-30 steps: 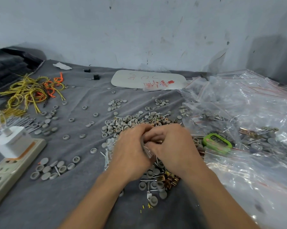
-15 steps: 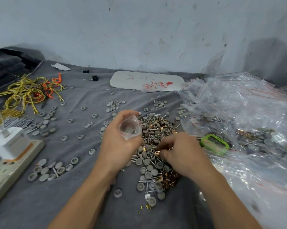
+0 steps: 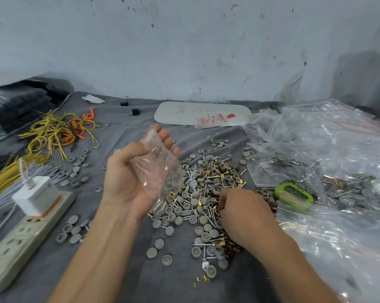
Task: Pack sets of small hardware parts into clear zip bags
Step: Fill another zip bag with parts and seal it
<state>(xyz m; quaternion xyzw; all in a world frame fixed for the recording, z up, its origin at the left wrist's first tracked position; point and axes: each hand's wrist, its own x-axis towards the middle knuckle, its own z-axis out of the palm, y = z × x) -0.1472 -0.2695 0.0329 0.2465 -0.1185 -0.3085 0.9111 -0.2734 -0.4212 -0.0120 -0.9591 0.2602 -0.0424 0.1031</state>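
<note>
The two hands, which a second ago were meeting over the heap and working one bag between them, are now separating. The left hand (image 3: 138,171) is lifting away toward 10 o'clock of the loose pile of grey plastic caps, silver screws and brass-coloured clips (image 3: 202,189). It is turning palm up and cupping loosely, with the small clear plastic zip bag (image 3: 158,162) lying across its palm and fingers and the thumb seemingly resting on the near edge. The bag is hanging just above the pile's 9 o'clock edge, looking nearly empty, though its mouth is too transparent to read. The right hand (image 3: 243,215) is dropping into the pile at about 4 o'clock. It is lying knuckles up with its fingers curling down among the parts, and whether they are pinching anything is hidden.

Judging from this, the bag-opening step is ending and the filling step is beginning. The left hand is presenting the bag while the right is gathering a set to feed in. At 3 o'clock the heap of clear bags with red seal lines (image 3: 315,149), some already holding parts, is lying beside a green-cased digital device (image 3: 294,194).
</note>
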